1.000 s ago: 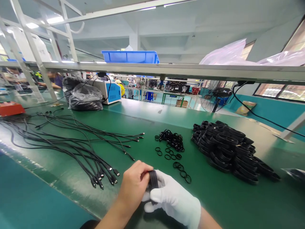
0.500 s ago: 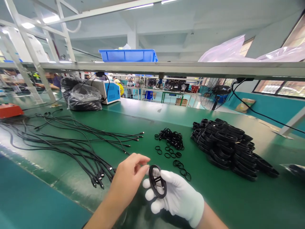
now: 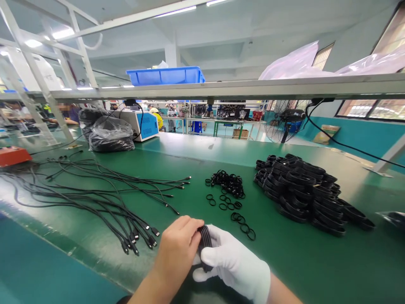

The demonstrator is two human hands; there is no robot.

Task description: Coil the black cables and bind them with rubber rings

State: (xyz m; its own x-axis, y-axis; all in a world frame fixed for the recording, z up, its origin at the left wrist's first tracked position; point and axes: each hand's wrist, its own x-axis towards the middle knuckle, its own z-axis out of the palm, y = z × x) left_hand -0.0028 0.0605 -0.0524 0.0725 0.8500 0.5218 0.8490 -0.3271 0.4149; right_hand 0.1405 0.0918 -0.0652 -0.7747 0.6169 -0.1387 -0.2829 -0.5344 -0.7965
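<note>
A coiled black cable [image 3: 206, 237] stands on edge between my hands, over the front of the bench. My right hand [image 3: 232, 258], in a white glove, grips it, thumb across the near side. My bare left hand [image 3: 177, 243] is closed against the coil's upper left side; its fingertips are partly hidden there. Just beyond my hands lie loose black rings [image 3: 238, 218], and behind them a heap of small black rings [image 3: 228, 184]. Uncoiled black cables [image 3: 126, 211] spread out to the left, their plugs towards my left hand.
A large pile of coiled black cables [image 3: 300, 192] stands on the right of the green bench [image 3: 196, 156]. At the back left are a plastic-bagged bundle [image 3: 111, 134] and a blue-and-white machine [image 3: 147, 124]. A shelf [image 3: 234, 88] crosses above, bearing a blue bin [image 3: 166, 76].
The coil has turned from showing its open loop to showing its stacked side. My left hand has come in against it, and my right thumb has moved over its near side.
</note>
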